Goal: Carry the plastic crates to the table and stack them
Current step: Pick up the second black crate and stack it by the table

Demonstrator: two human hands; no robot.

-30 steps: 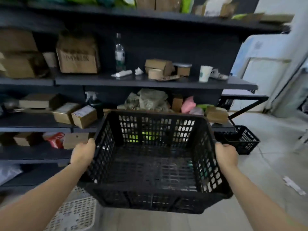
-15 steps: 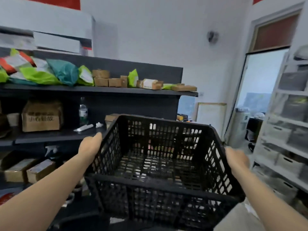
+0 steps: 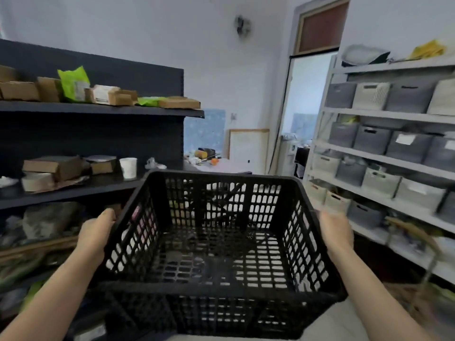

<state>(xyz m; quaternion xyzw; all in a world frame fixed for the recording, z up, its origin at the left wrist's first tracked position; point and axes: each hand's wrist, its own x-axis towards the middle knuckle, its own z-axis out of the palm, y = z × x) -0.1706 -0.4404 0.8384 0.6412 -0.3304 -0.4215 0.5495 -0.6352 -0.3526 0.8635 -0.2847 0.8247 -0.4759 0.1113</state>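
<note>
1. The black perforated plastic crate (image 3: 216,290) is held in the air, open side up, empty.
2. The left hand (image 3: 94,238) lies against the crate's left wall, thumb up at the rim. It grips the crate.
3. The right hand (image 3: 336,233), blurred, clasps the crate's right wall just below the rim. It grips the crate, but its fingers cannot be made out.
4. Both forearms reach forward, one along each side of the crate.
5. A dark metal shelf unit (image 3: 98,109) stands left of the crate, and a pale grey rack of fabric bins (image 3: 384,114) stands right of it.
</note>
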